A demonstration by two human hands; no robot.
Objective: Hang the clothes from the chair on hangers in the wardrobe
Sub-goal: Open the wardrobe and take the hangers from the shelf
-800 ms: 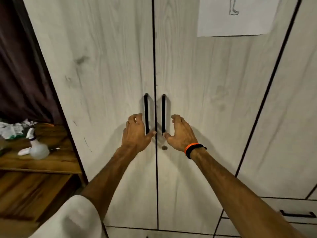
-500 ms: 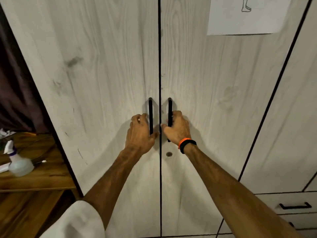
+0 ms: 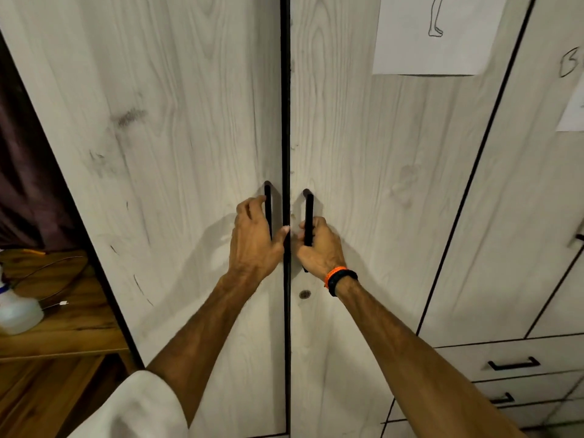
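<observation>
A pale wood-grain wardrobe fills the view, its left door (image 3: 164, 153) and right door (image 3: 379, 184) meeting at a dark centre gap. My left hand (image 3: 252, 238) curls around the black vertical left handle (image 3: 268, 200). My right hand (image 3: 319, 248), with an orange and black wristband, grips the black right handle (image 3: 308, 213). The gap between the doors looks slightly widened. A small round keyhole (image 3: 304, 294) sits below the right handle. The chair, clothes and hangers are out of sight.
A wooden shelf (image 3: 63, 327) at the left carries a white spray bottle (image 3: 17, 311) and a thin cable. Drawers with black handles (image 3: 513, 364) sit at the lower right. A paper sheet with a drawing (image 3: 436, 36) is stuck on the right door.
Both hands went from hovering by the handles to curling around them. The view has moved closer to the doors, and the centre gap looks a little wider.
</observation>
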